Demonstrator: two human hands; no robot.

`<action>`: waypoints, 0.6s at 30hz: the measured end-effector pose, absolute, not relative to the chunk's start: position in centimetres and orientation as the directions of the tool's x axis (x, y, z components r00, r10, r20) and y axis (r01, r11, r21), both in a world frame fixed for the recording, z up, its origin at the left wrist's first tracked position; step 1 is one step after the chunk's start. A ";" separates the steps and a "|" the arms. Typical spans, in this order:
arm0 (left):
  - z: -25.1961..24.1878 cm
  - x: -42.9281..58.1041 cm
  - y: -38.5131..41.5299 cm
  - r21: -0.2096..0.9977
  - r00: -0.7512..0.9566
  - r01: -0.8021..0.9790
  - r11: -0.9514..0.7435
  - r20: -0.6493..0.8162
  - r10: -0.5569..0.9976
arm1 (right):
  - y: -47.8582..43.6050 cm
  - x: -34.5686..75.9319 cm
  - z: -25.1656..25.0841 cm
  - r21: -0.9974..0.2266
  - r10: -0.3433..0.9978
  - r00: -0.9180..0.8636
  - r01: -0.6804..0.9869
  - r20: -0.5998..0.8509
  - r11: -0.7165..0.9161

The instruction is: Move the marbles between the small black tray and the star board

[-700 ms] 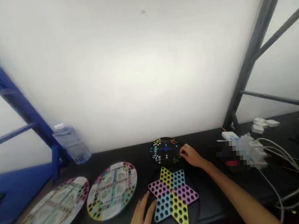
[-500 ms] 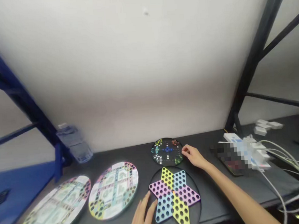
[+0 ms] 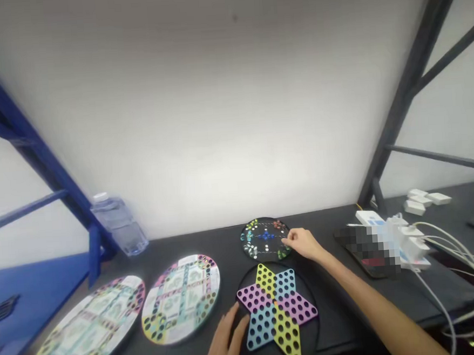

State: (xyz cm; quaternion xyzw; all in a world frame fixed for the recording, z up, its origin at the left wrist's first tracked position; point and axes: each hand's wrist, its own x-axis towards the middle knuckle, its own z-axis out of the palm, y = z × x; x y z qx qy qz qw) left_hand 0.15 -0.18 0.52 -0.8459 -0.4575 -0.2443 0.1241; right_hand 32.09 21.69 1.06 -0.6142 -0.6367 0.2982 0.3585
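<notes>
My right hand [image 3: 301, 241] reaches over the right edge of a round black board [image 3: 275, 249]. Its thumb and forefinger are pinched together; whatever is between them is hidden or too small to name. On that board sit small coloured pieces in groups: blue pieces [image 3: 266, 235] in the middle, others around the rim. Nearer me lies a round board with a Chinese checkers star [image 3: 275, 303] in yellow, blue and pink, its holes dark. My left hand [image 3: 227, 344] rests at this board's left edge, fingers stretched out and holding nothing.
Two white round game boards, one [image 3: 180, 299] beside the star board and one [image 3: 89, 331] farther left, lie on the black table [image 3: 209, 239]. A clear plastic jug [image 3: 120, 224] stands at the back left. Rightward are a phone, a power strip [image 3: 412, 246] with cables, and metal frame legs.
My right hand has shifted slightly left, its pinched fingertips now over the round black board's right edge. My left hand stays in nearly the same place.
</notes>
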 end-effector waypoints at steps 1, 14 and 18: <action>0.5 0.1 -0.2 0.019 0.459 0.836 -0.549 0.525 0.717 | 21.6 32.1 1.3 -0.707 0.995 -0.025 0.702 0.098 0.087; 0.4 0.4 -0.6 0.036 0.423 0.845 -0.534 0.566 0.707 | 21.8 31.7 1.6 -0.634 1.000 -0.023 0.773 0.012 0.025; 0.4 0.4 -0.7 0.039 0.410 0.845 -0.533 0.591 0.694 | 21.3 32.4 1.7 -0.968 0.991 0.022 0.210 -0.136 -0.137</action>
